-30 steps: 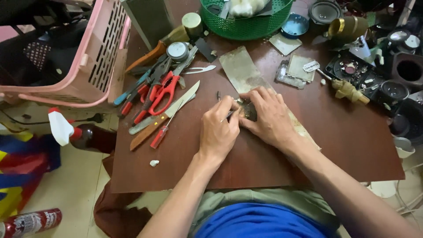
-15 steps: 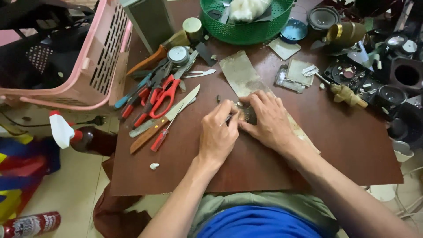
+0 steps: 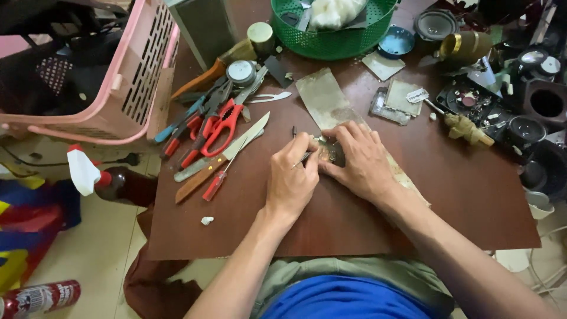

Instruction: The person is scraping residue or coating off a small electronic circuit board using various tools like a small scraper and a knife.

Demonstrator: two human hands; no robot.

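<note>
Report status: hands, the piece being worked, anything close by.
Left hand gripping thin metal tool. Right hand pressing small dark part onto brown wooden board. Red-handled scissors lie left, apart.

Left hand [image 3: 292, 180] is curled knuckles up, its fingers pinched just beside the right hand's fingertips. Right hand [image 3: 360, 162] lies palm down, fingers spread. Both bare forearms run back toward the torso.
</note>
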